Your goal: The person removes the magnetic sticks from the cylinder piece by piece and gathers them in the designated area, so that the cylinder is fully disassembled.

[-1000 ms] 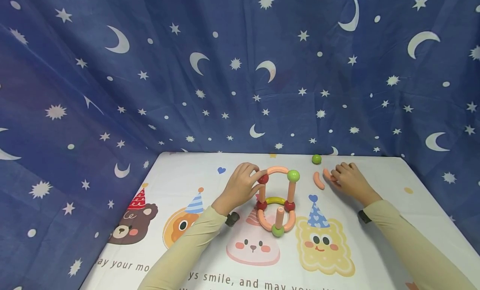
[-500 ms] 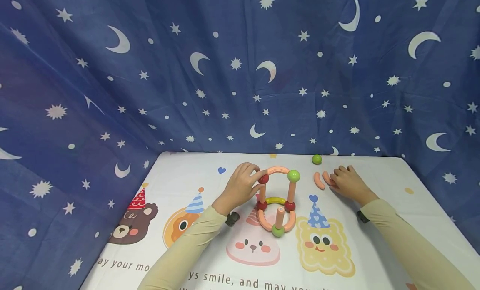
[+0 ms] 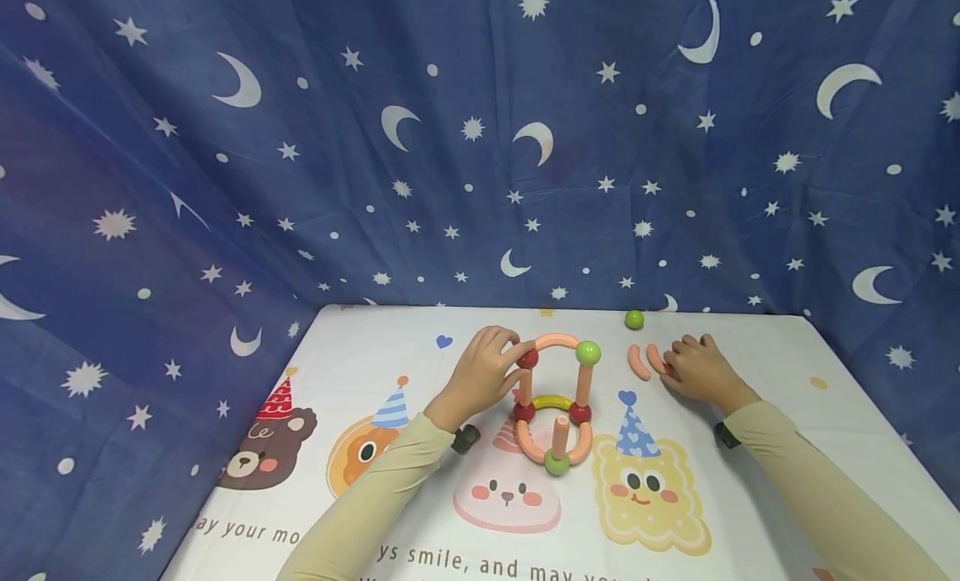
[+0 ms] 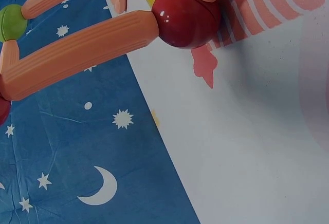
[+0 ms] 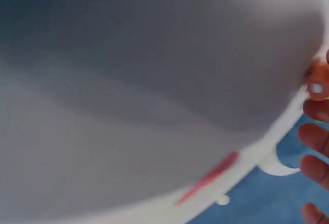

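Note:
A toy frame of salmon-pink rods [image 3: 584, 386] and red and green balls stands mid-table, with a yellow curved rod [image 3: 552, 402] low at its back. My left hand [image 3: 477, 377] grips the frame's upper left red ball [image 3: 528, 358] between thumb and fingers. In the left wrist view, a lower red ball [image 4: 187, 16] joins a straight rod, while the left fingers are out of sight. To the right, my right hand [image 3: 703, 371] pinches the end of a pink curved rod [image 3: 655, 358]. The right wrist view shows that rod's end [image 5: 317, 82] at the fingertips.
Another pink curved rod [image 3: 638, 363] lies just left of the right hand's one. A loose green ball [image 3: 634, 319] sits behind them near the table's back edge. A blue star-and-moon curtain [image 3: 480, 147] hangs behind and at the left of the white printed tablecloth [image 3: 420, 348].
My right hand has shifted slightly, and the curved rod at its fingers has turned a little and lies nearly alongside the other. The left hand and frame have stayed still.

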